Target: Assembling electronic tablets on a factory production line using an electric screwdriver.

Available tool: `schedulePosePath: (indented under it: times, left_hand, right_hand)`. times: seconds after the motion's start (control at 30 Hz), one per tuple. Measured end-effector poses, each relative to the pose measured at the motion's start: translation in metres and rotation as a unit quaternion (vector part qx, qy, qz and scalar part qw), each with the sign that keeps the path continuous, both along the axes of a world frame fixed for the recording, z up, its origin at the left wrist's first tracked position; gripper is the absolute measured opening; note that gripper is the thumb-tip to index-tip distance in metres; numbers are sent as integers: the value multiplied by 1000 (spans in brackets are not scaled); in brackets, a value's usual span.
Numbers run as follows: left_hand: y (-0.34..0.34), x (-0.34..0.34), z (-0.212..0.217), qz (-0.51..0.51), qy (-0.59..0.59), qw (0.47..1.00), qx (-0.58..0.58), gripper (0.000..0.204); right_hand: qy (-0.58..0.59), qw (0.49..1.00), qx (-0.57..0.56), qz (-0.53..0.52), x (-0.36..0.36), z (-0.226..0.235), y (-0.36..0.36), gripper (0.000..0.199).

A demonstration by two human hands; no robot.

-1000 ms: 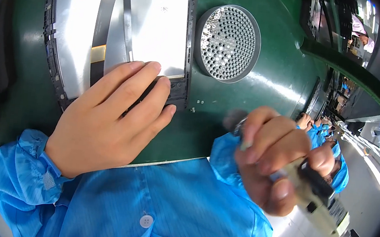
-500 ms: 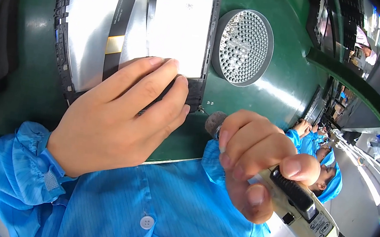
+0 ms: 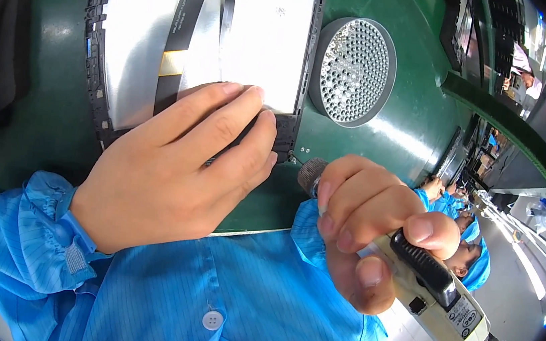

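Note:
A flat electronic device frame with a black rim and shiny silver panels lies on the green work surface. A black ribbon cable with gold-coloured bands runs across the panels. My left hand rests on the frame's near edge with its fingers stretched out, covering part of it. My right hand is wrapped round a cream electric screwdriver, thumb on its black lever. Its ridged metal nose points left, and the thin bit reaches the frame's near right corner.
A round grey screw tray with a perforated plate stands right of the frame, on the green table. A raised green strip curves beyond it. Further right, people in blue work clothes sit nearby. Dark parts lie far left.
The frame, tray and my left hand appear slightly further right in the view. The screwdriver's nose, smeared before, now shows sharp ridges; its bit stays at the corner.

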State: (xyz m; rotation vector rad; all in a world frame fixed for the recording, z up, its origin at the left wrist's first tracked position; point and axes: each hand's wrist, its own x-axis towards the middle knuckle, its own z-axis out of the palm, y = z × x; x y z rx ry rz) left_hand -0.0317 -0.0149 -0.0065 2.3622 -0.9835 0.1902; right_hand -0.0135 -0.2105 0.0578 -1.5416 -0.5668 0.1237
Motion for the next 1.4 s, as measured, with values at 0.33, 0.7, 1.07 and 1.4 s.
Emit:
schedulePosePath:
  times: [0.33, 0.7, 1.07, 1.4]
  left_hand:
    - [-3, 0, -4, 1, -4, 1000, 6, 22]
    - [0, -1, -3, -2, -8, 1000, 12, 22]
    - [4, 0, -3, 2, -10, 1000, -1, 23]
    - [-1, 3, 5, 1, -7, 999, 33, 28]
  right_hand:
    - [1, 1000, 2, 4, 2, -3, -3, 43]
    - [-11, 1000, 0, 8, 2, -2, 0, 43]
    - [-19, 1000, 2, 15, 2, -6, 7, 40]
    - [-64, 995, 41, -67, 19, -1, -44, 50]
